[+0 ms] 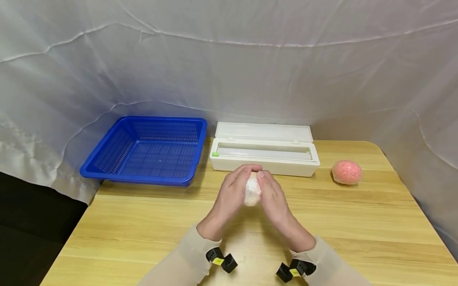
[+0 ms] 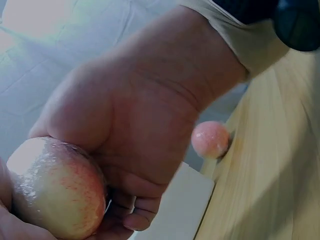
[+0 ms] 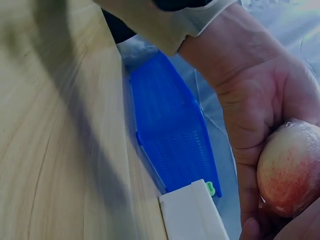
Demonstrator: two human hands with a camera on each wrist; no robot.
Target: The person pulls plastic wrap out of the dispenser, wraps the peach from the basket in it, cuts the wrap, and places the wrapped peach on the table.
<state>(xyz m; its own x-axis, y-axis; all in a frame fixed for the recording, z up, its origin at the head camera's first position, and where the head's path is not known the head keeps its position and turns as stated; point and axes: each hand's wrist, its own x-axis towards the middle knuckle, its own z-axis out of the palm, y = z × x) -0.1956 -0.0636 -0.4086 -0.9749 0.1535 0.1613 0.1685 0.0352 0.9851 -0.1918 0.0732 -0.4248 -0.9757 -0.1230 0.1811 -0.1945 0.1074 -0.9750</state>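
Note:
A pale yellow fruit with red streaks [image 2: 60, 190], apple-like or peach-like, is covered in shiny clear film. My left hand [image 1: 231, 194] and right hand [image 1: 275, 194] hold this fruit between them over the table, one on each side. Curled fingers wrap its far side, and the thumbs lie near its top in the head view. The right wrist view shows the film gathered tight over the fruit [image 3: 290, 167]. Just beyond the hands stands a white cling film dispenser [image 1: 264, 167], its lid raised and a roll inside. A green piece [image 1: 215, 154] sits at its left end.
A blue plastic basket [image 1: 143, 178] with slotted walls stands at the back left of the wooden table [image 1: 150, 230]. At the right lies a pink, rough-looking round object [image 1: 346, 172]. Pale grey cloth [image 1: 250, 79] hangs behind the table.

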